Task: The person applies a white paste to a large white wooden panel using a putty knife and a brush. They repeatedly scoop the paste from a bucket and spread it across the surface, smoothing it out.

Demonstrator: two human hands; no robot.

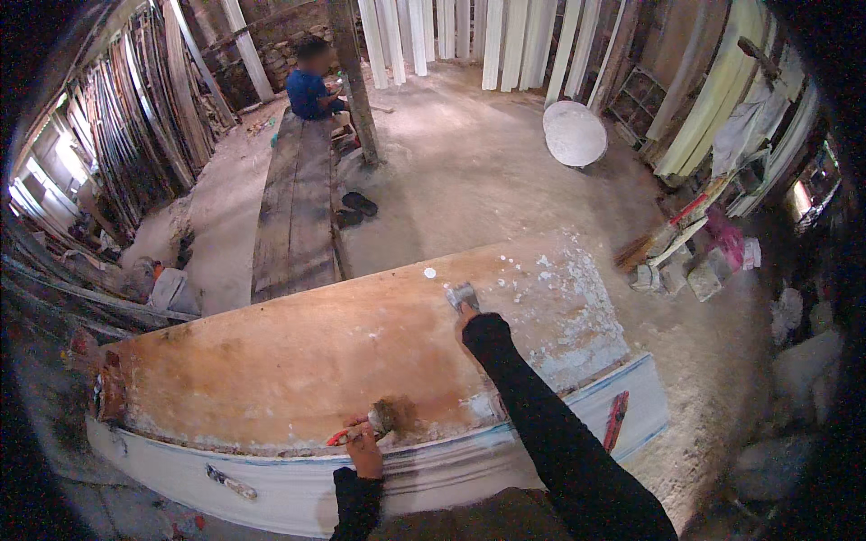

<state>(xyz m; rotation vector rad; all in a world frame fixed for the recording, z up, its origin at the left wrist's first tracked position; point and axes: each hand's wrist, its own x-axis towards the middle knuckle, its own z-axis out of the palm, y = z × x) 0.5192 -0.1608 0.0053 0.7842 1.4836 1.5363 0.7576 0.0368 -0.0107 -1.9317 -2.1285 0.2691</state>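
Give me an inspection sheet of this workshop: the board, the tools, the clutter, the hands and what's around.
Surface: large brown wooden board, patches of white filler at its right end.
Job's things: paintbrush with red handle; metal scraper.
Clutter: red-handled tool and a small tool on the white moulding at the near edge.
Hands: left hand in a closed grip on the paintbrush; right hand presses the scraper on the board.
Cables: nothing seen.
Surroundings: sandy floor, long plank bench, seated person in blue, sandals, round white disc, timber against the walls.
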